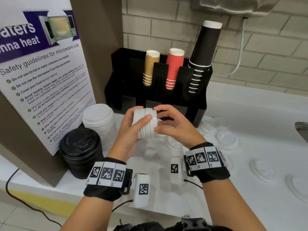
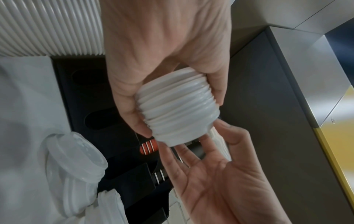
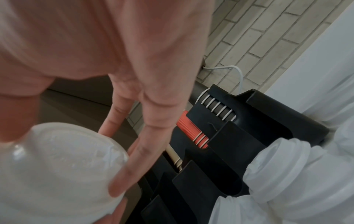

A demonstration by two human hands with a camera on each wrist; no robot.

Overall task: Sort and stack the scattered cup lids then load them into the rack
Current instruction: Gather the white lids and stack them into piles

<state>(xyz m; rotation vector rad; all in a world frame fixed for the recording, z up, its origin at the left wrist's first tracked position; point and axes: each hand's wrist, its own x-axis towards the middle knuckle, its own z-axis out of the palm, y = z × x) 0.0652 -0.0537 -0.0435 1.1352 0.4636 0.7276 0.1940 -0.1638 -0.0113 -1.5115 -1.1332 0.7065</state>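
A short stack of small white lids [image 1: 145, 124] lies on its side in the air, just in front of the black rack [image 1: 120, 67]. My left hand [image 1: 128, 129] grips it, thumb across the front and fingers round the back, as the left wrist view shows for the stack [image 2: 178, 115]. My right hand [image 1: 173, 120] is at the stack's right end. Its fingers [image 3: 145, 121] stay fairly straight and touch the end lid [image 3: 57, 166], and the palm [image 2: 214, 174] lies open below. Several loose white lids [image 1: 228, 139] lie scattered on the white counter.
The rack holds tan cups [image 1: 150, 67], red cups [image 1: 175, 67] and black cups [image 1: 203, 52]. A tall stack of larger white lids [image 1: 100, 125] and a stack of black lids [image 1: 80, 152] stand at the left by a poster [image 1: 41, 80]. A sink edge [image 1: 301, 130] shows at far right.
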